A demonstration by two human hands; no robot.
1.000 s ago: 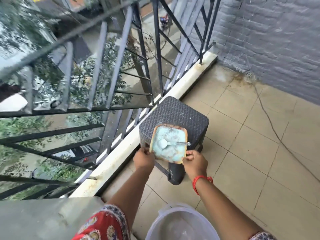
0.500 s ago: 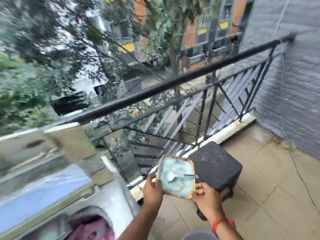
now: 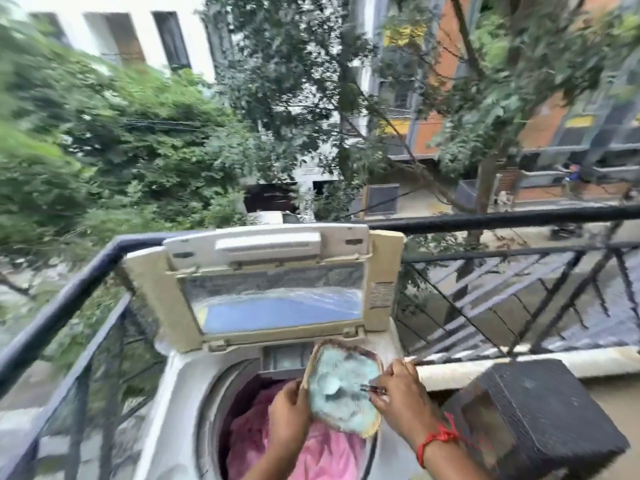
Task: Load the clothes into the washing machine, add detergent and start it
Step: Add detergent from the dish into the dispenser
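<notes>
— Detergent tub [image 3: 341, 396], where is it?
— Above the washing machine [image 3: 180, 386] drum, over the pink clothes [image 3: 311, 452]; lid [image 3: 270, 282] raised at the far side.
— And the hands?
— The left hand [image 3: 287, 414] clasps the tub's left edge; the right hand [image 3: 398, 393] pinches the spoon [image 3: 349, 388] handle.

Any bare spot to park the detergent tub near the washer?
Stool top, right of the washer, looks bare. The washer's left deck is bare but narrow. The drum is crowded with pink clothes, and both hands hold the tub above it.
</notes>
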